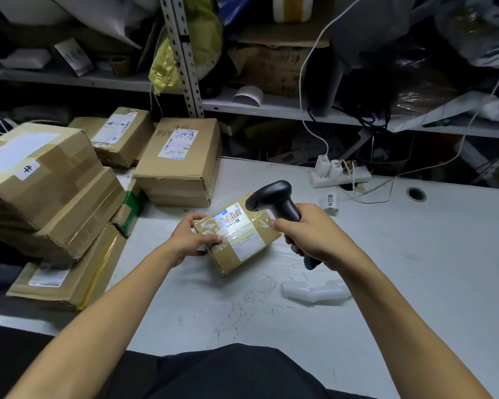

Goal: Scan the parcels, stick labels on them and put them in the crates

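A small taped cardboard parcel [242, 240] lies on the grey table [415, 254], its barcode label facing up. My left hand [189, 237] grips the parcel's left end, thumb on top. My right hand [314, 236] grips the handle of a black barcode scanner [274, 200], whose head points down at the label from just above the parcel's right side. A light patch falls on the label.
Several cardboard parcels [179, 159] are stacked on the table's left, with a tall pile [49, 182] at the left edge. A white scanner cradle [314, 292] lies on the table near my right forearm. A power strip [340, 174] and cables sit at the back. Cluttered shelves rise behind.
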Tool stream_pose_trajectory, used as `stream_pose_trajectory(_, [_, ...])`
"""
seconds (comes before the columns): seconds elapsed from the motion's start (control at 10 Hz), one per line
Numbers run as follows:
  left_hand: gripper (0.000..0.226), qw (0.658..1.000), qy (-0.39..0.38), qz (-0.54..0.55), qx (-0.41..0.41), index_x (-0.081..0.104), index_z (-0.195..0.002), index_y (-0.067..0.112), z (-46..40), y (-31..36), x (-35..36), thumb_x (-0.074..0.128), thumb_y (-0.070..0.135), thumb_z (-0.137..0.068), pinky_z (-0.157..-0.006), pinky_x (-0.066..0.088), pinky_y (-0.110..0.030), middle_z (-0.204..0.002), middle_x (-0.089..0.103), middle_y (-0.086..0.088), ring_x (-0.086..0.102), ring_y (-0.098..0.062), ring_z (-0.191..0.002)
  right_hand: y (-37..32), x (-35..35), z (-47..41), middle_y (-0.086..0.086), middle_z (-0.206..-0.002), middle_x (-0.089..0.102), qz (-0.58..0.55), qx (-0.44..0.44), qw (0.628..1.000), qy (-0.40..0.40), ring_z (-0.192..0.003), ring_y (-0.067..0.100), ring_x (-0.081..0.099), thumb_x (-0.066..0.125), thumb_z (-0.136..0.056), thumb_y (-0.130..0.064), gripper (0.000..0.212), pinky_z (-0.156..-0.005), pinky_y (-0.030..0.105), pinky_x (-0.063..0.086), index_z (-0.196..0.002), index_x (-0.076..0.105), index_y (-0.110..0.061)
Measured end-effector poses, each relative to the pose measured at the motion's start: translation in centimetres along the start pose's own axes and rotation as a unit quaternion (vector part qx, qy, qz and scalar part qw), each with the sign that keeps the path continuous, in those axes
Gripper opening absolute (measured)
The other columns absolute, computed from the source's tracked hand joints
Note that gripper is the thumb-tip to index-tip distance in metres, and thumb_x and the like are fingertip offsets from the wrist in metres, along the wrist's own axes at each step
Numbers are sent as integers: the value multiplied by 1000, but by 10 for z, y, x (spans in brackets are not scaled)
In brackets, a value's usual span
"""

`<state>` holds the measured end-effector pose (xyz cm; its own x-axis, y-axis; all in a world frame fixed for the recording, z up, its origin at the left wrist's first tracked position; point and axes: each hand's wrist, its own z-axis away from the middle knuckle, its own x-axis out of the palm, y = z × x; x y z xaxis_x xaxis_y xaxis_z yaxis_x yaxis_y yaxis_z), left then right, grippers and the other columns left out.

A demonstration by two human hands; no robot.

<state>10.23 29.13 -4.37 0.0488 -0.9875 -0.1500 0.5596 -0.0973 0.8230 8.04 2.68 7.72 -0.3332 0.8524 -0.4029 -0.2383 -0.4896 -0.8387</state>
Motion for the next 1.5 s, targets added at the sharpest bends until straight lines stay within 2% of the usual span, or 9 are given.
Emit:
stream_pose_trajectory(0.2, [59, 1000, -3, -6, 5, 52, -107, 30, 1, 1, 0, 89, 1, -70, -88, 58, -55, -114, 57, 4, 63, -17, -99, 2, -1, 0, 3, -61, 56, 11, 1, 1000, 2, -50, 20, 48, 62, -85, -25, 18, -53, 38, 38, -79, 55, -9])
stream_pose_trajectory(0.5, [68, 999, -6, -30, 19, 51, -122, 21, 3, 4, 1, 89, 2, -69, -88, 58, -55, -113, 58, 4, 64, -17, -99, 6, 4, -6, 1, -61, 55, 8, 9, 1000, 3, -48, 17, 47, 61, -85, -23, 15, -52, 35, 37, -76, 52, -14])
stream_pose_trajectory(0.6, [68, 999, -5, -42, 28, 50, -121, 21, 3, 3, 1, 89, 3, -70, -87, 58, -53, -113, 58, 4, 63, -14, -96, 7, 8, -8, 2, -63, 56, 16, 19, 1000, -1, -49, 19, 48, 61, -84, -26, 18, -49, 31, 37, -77, 53, -12])
stream_pose_trajectory(0.7, [66, 998, -5, -47, 32, 50, -119, 23, 3, 2, 1, 90, 3, -69, -86, 58, -53, -112, 58, 4, 64, -15, -97, 8, 13, -9, 7, -65, 57, 24, 25, 999, -1, -52, 23, 48, 59, -84, -27, 27, -46, 31, 39, -84, 53, 0])
stream_pose_trajectory(0.8, [66, 998, -8, -52, 36, 50, -118, 23, 4, 2, 0, 90, 3, -69, -85, 58, -51, -113, 58, 4, 63, -15, -97, 9, 17, -10, 9, -65, 56, 22, 29, 999, -6, -53, 26, 47, 58, -82, -28, 26, -49, 35, 40, -80, 53, -3])
stream_pose_trajectory(0.9, [69, 998, -9, -54, 35, 51, -122, 20, 3, 1, -1, 90, 3, -68, -86, 58, -52, -113, 58, 3, 64, -17, -99, 9, 20, -10, 10, -66, 55, 26, 29, 999, -12, -54, 27, 48, 58, -80, -29, 17, -53, 38, 41, -77, 52, -14])
stream_pose_trajectory(1.2, [72, 998, -11, -58, 33, 51, -124, 18, 0, -1, -4, 91, 2, -67, -88, 58, -54, -117, 58, 0, 64, -20, -102, 0, 12, 0, 10, -69, 57, 63, 15, 998, -9, -52, 25, 49, 58, -85, -31, 34, -44, 30, 40, -90, 52, 2])
stream_pose_trajectory(1.4, [72, 997, -10, -63, 34, 51, -125, 18, 0, -2, -3, 90, 1, -67, -88, 58, -53, -114, 58, 2, 64, -21, -103, -14, -5, 17, 5, -63, 55, 42, 9, 999, -10, -51, 21, 47, 61, -87, -25, 19, -51, 37, 41, -79, 54, -9])
stream_pose_trajectory(1.5, [71, 997, -9, -62, 34, 51, -125, 17, 0, -2, -3, 90, 1, -68, -88, 58, -53, -114, 58, 3, 64, -21, -102, -18, -12, 25, 3, -61, 54, 36, 4, 999, -9, -50, 21, 46, 62, -88, -25, 20, -53, 39, 39, -79, 54, -10])
